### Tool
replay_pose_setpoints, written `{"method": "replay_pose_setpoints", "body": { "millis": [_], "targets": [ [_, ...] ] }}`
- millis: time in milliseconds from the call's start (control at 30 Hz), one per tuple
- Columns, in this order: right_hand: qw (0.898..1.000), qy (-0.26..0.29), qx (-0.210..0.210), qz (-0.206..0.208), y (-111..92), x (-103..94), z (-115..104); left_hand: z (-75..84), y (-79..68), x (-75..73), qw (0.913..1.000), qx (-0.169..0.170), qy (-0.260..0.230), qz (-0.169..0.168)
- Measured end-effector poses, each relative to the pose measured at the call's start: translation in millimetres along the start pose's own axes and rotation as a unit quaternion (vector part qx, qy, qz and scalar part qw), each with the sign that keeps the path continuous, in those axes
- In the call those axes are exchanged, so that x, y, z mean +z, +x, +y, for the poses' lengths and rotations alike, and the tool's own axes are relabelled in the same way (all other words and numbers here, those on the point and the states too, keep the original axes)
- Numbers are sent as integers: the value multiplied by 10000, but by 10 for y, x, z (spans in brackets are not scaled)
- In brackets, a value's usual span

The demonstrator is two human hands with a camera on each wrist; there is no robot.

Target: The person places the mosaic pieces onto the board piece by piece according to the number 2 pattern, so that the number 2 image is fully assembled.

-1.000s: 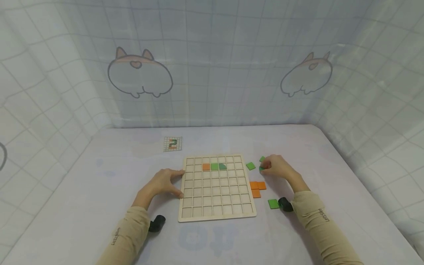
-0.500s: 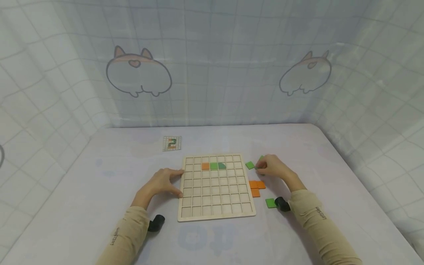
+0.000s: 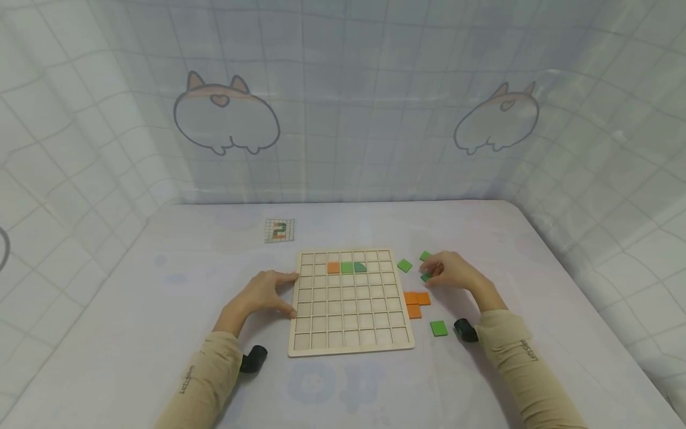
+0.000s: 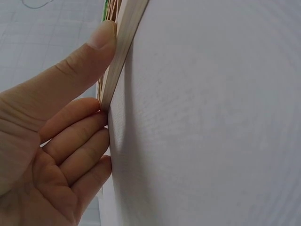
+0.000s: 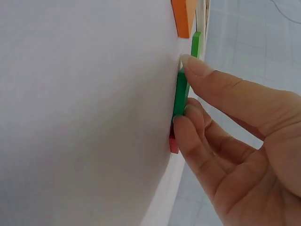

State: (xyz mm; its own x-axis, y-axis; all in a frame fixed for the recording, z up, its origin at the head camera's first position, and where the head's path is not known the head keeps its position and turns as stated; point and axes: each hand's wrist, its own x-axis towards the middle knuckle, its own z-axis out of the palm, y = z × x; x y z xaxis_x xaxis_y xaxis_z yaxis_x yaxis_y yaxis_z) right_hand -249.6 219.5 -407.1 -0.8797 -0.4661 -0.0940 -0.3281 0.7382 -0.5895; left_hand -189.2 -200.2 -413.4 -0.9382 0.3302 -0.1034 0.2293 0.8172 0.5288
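My left hand (image 3: 264, 294) rests at the left edge of a square wooden grid board (image 3: 317, 342), thumb and forefinger spread apart along the rim. In the left wrist view, the thumb tip touches the board's side (image 4: 123, 52). On the board, an orange tile (image 3: 333, 268), a light green tile (image 3: 347, 267) and a dark green tile with a rounded corner (image 3: 360, 267) sit in one row. My right hand (image 3: 452, 271) pinches another dark green tile (image 5: 180, 92) by its ends, between thumb and forefinger, close to the tabletop. A red piece (image 5: 174, 144) shows behind the fingertips.
Loose light green tiles (image 3: 404, 266) lie right of the board, one (image 3: 439, 328) nearer the front. Several orange tiles (image 3: 413, 311) sit against the board's right edge. A small pattern card (image 3: 280, 230) lies behind the board. Grid-patterned curtains (image 3: 343, 137) stand around the table.
My right hand shifted slightly left with the dark green tile, then back right, uncovering more of the light green tile behind it. The left hand stays at the board's edge.
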Motion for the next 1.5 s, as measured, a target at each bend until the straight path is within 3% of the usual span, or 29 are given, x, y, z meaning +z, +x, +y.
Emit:
{"method": "replay_pose_setpoints", "body": {
  "millis": [267,500,700,1000,1267,1500],
  "targets": [
    [9989,-145,-175,408,85,7,-44,-6,-2,-13,10000,-33,35,-19],
    [9979,-41,-600,252,228,111,-185,7,8,-6,10000,-60,30,-33],
    [9983,-393,-338,250,276,167,-182,40,19,11,10000,-55,-27,-46],
    [9994,-99,-181,271,264,141,-216,25,15,6,10000,-48,25,-58],
    [9881,808,-1225,458,318,156,-302,11,-2,4,10000,-82,0,-55],
    [9788,1254,-1611,188,468,300,-527,14,-7,-5,10000,-71,-56,-30]
  ]
}}
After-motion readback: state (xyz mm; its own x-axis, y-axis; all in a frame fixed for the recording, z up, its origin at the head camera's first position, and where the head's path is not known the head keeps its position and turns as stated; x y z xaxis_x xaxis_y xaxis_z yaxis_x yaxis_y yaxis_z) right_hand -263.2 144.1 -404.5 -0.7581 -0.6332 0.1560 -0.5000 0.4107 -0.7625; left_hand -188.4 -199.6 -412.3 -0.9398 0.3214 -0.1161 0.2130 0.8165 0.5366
